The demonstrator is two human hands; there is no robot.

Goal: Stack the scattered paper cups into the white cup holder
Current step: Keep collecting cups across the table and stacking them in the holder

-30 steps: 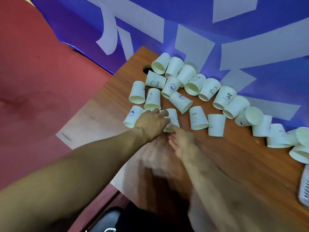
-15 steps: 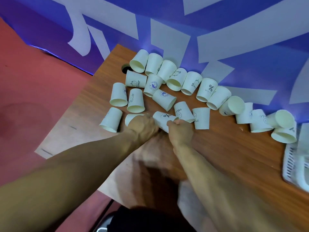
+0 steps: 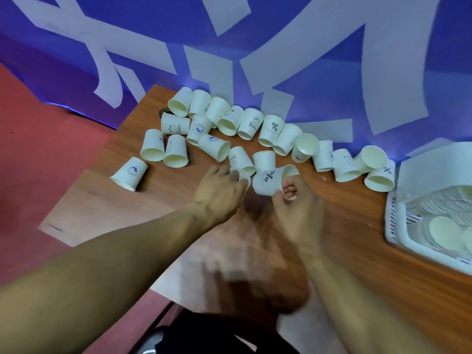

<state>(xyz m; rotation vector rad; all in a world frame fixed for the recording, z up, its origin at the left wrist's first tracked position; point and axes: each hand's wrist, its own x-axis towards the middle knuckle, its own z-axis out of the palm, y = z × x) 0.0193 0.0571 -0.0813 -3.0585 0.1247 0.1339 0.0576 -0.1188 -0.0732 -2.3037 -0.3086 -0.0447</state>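
- Head view shows the right hand (image 3: pixel 297 200) pinching a "%" cup (image 3: pixel 272 180) on its side, fingers around the wall near its base; thin paper could dent under that pinch and then jam when nested.
- Left hand (image 3: pixel 221 191) closes over a smaller-looking cup (image 3: pixel 242 176), mostly hidden; I judge it grasped, though the grip itself is covered. Bringing the two together off-axis could crumple a rim.
- Both hands work just beside the "HELLO" cup (image 3: pixel 238 159) and its upright neighbour (image 3: pixel 264 160); a knuckle could knock them rolling.
- White cup holder (image 3: pixel 398 226) sits at the desk's (image 3: pixel 344 226) right edge, well apart; the loose row of cups (image 3: pixel 255 126) between could be swept off the desk in transit.
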